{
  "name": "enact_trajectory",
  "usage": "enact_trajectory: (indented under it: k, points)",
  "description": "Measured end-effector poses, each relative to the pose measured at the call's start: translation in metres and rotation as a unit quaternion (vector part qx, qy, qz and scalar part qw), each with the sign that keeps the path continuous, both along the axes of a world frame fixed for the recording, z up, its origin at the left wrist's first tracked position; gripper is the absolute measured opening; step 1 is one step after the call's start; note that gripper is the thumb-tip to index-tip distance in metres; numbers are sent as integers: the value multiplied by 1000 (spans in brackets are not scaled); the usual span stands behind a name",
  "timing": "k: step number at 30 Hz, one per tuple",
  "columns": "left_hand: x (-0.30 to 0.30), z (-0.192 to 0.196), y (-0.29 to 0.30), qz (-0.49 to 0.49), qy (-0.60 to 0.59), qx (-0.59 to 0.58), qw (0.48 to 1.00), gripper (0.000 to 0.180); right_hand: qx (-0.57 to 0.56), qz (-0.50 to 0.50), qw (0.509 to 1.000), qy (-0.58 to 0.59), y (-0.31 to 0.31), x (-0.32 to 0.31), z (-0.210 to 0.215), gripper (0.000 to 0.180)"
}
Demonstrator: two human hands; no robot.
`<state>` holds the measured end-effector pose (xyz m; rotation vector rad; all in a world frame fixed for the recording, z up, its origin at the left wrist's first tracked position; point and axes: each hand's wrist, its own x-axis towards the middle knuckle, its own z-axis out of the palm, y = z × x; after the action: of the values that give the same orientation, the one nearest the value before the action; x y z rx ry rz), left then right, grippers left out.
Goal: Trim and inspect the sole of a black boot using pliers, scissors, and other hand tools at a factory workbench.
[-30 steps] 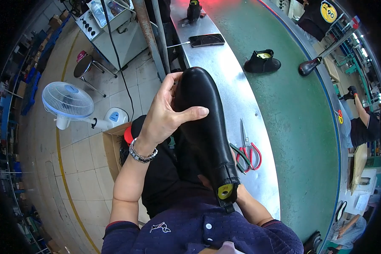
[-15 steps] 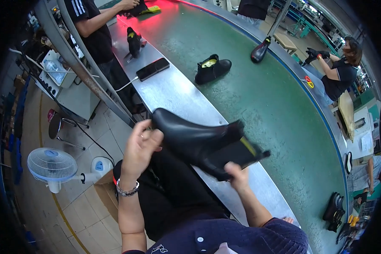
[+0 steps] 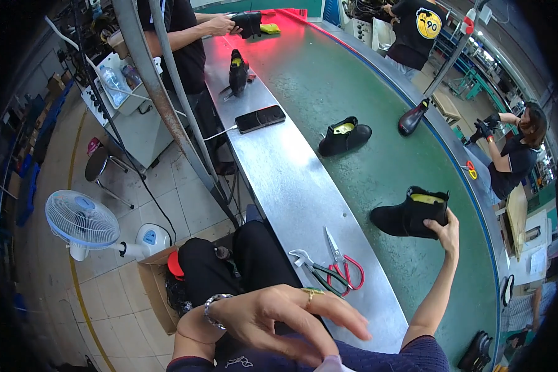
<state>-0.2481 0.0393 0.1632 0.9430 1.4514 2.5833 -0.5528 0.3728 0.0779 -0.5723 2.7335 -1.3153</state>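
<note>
A black ankle boot (image 3: 397,218) with elastic sides and a yellow-green lining stands upright on the green bench top, to the right. At its heel my right hand (image 3: 447,232) grips the back of the shaft, thumb on the near side. My left hand (image 3: 285,316) hovers low in front of my body, fingers curved and apart, with nothing seen in it. Just beyond it, on the metal strip, lie red-handled scissors (image 3: 346,273) and green-handled pincers (image 3: 319,268), side by side and partly overlapping.
Another black boot (image 3: 346,137), a phone (image 3: 260,119) on a cable and a third boot (image 3: 238,74) stand farther along the bench. Orange-handled scissors (image 3: 471,170) lie near its right rim. A fan (image 3: 82,217) and metal posts (image 3: 161,105) are at left. Co-workers stand around.
The boot, held in both hands over the metal strip, has gone right, upright onto the green surface. My left hand has let go and dropped back. Scissors and pincers now show.
</note>
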Motion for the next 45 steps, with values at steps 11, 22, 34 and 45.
enact_trajectory:
  k: [11, 22, 34, 45]
  points:
    - [-13, 22, 11, 216, 12, 35, 976, 10, -64, -102, 990, -73, 53, -46, -104, 101]
    - [-82, -24, 17, 299, -30, -402, 865, 17, -154, -249, 956, 23, -26, 100, -204, 29]
    - [-106, -146, -46, -37, -197, -625, 754, 35, 12, -35, 991, 131, -37, 118, -185, 39]
    - [-287, -140, -83, 397, 315, -763, 401, 60, 46, -20, 993, 108, -42, 113, -188, 28]
